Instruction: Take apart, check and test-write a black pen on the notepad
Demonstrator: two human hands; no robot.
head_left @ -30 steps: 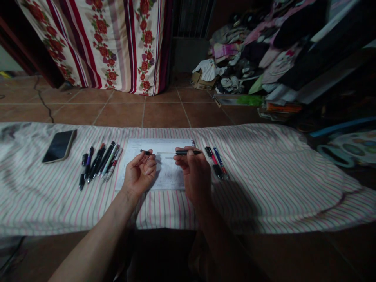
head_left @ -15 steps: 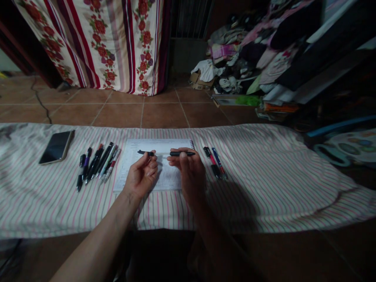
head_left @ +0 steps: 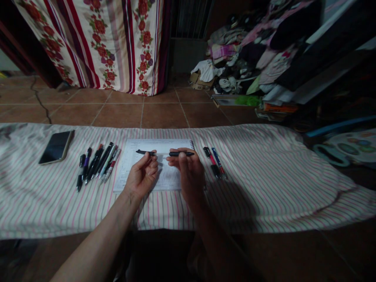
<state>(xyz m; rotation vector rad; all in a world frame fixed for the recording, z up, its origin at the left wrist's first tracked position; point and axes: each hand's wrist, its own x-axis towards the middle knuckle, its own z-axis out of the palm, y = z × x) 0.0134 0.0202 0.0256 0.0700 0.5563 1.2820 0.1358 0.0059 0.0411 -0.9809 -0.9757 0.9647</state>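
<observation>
Pen parts are up in both hands, held level just above a notebook, so I'll go through it left to right. Left hand (head_left: 143, 174) has its thumb and index finger pinched on a short black piece (head_left: 142, 151), with the other fingers curled loosely toward the palm. Right hand (head_left: 192, 174) is closed around a black barrel (head_left: 174, 154), thumb lying along it. A thin clear rod (head_left: 162, 153) spans the gap between the two black parts, all pretty much in one line. Can't tell which part it's actually fixed to, too small and dim.

The notebook (head_left: 164, 145) lies flat underneath, page showing, with a bit of spiral binding (head_left: 192, 144) at the far right corner. Left of it there's a bunch of pens (head_left: 101, 162) side by side, mostly dark, plus a purple one (head_left: 85, 164) at the outer edge. Beyond that, a phone (head_left: 55, 147) lies face up, screen dark. On the other side, near the right hand, a pink and black pen (head_left: 212, 161) sits beside a blue and red one (head_left: 219, 161).

It's all on a counter (head_left: 273, 176) covered with a striped cloth. Flowery curtain (head_left: 117, 43) and a clothes pile (head_left: 235, 55) past that.
</observation>
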